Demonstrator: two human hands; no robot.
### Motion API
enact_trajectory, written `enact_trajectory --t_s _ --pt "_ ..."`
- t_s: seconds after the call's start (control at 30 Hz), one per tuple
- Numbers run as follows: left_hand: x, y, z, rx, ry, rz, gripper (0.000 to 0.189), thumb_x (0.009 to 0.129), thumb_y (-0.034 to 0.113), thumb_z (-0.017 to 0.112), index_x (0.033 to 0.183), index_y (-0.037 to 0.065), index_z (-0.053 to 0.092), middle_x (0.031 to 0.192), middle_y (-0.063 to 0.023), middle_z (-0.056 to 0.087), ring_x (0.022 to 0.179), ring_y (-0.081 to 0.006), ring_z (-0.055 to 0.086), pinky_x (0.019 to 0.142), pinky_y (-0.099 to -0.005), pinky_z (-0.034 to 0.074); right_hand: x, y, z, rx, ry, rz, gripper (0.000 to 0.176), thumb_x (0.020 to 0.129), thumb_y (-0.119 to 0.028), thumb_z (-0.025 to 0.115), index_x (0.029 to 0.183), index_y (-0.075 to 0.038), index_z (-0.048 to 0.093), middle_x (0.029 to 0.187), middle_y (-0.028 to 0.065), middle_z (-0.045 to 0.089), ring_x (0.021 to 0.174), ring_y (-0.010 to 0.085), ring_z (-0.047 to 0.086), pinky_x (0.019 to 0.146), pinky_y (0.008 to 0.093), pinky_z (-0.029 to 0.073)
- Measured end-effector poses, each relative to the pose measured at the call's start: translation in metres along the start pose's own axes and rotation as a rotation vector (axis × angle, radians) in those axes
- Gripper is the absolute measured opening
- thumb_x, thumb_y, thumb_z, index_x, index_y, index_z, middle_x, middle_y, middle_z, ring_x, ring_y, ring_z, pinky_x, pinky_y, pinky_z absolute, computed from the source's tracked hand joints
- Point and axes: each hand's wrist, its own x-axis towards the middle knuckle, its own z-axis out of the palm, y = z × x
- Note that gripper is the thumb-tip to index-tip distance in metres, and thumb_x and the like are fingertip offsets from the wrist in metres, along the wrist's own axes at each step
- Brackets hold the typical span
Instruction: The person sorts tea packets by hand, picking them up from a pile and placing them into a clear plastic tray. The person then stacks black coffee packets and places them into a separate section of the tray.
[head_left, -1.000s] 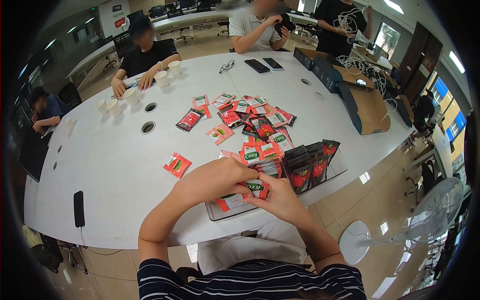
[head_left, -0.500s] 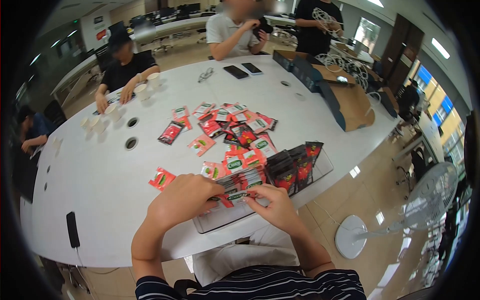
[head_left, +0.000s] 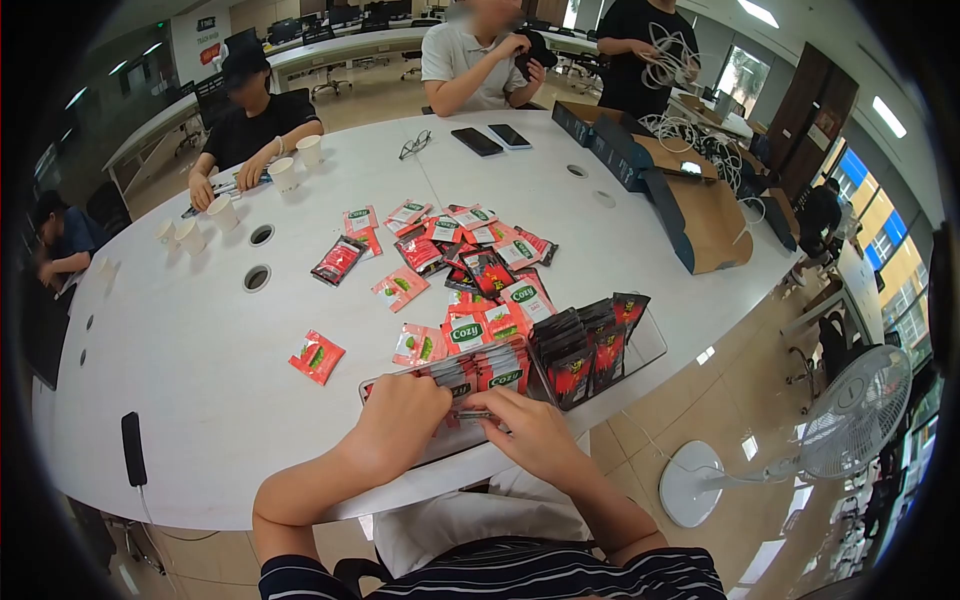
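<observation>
A row of red Cozy sachets (head_left: 487,372) is gripped at its near end by the left hand (head_left: 400,425) and the right hand (head_left: 535,438), both curled narrow with fingertips pinched on the packets. The row stands in a clear tray (head_left: 652,343) at the near table (head_left: 200,330) edge, with dark sachets (head_left: 590,345) just to its right. A loose pile of sachets (head_left: 470,245) is spread farther off.

One fisheye view, worn on the person's head, faces forward and down over the large white oval table (head_left: 190,360). The left hand (head_left: 400,415) and right hand (head_left: 530,430) sit close under the lens at the table's near edge; its far edge lies well off, bent by the lens.
</observation>
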Motion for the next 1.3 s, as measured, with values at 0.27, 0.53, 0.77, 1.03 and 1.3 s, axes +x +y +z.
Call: enact_trajectory --t_s 0.27,0.53,0.77,1.03,1.3 --pt "0.002 0.016 0.002 0.210 -0.013 -0.150 0.012 0.069 0.011 0.071 0.077 0.009 0.063 0.069 -0.0030 0.064 0.068 -0.0156 0.066 0.055 -0.0271 0.044 0.008 0.005 0.002 -0.329 0.170 -0.198 0.019 0.070 -0.009 0.072 0.087 -0.009 0.062 0.085 0.0013 0.056 0.082 0.0209 0.053 0.069 0.0330 0.048" --pt "0.002 0.009 0.005 0.279 0.089 -0.180 0.012 0.070 0.013 0.071 0.076 0.010 0.060 0.064 -0.0010 0.063 0.063 -0.0145 0.065 0.054 -0.0268 0.044 0.016 0.000 0.010 -0.309 0.259 -0.114 0.025 0.064 -0.009 0.077 0.085 -0.009 0.062 0.089 0.0016 0.052 0.085 0.0205 0.053 0.067 0.0338 0.049" --pt "0.006 0.008 0.012 0.352 0.081 -0.271 0.022 0.070 0.017 0.071 0.085 0.011 0.056 0.066 0.0004 0.062 0.065 -0.0136 0.064 0.054 -0.0247 0.045 0.019 0.000 0.008 -0.360 0.287 -0.119 0.027 0.065 -0.010 0.077 0.087 -0.009 0.063 0.090 0.0024 0.050 0.086 0.0205 0.053 0.067 0.0336 0.049" --pt "0.018 0.002 0.021 0.417 0.161 -0.277 0.061 0.057 0.010 0.075 0.111 0.010 0.046 0.102 -0.0084 0.046 0.093 -0.0196 0.047 0.062 -0.0286 0.038 0.026 0.003 0.008 -0.510 0.254 -0.210 0.029 0.063 -0.013 0.079 0.083 -0.008 0.058 0.090 0.0028 0.048 0.085 0.0209 0.051 0.065 0.0329 0.047" --pt "0.024 0.000 0.037 0.392 0.145 -0.278 0.066 0.061 0.016 0.077 0.118 0.010 0.045 0.102 -0.0084 0.047 0.091 -0.0198 0.049 0.064 -0.0292 0.038 0.025 0.012 0.010 -0.536 0.179 -0.305 0.032 0.062 -0.016 0.079 0.083 -0.009 0.056 0.093 0.0036 0.049 0.088 0.0214 0.051 0.068 0.0329 0.046"
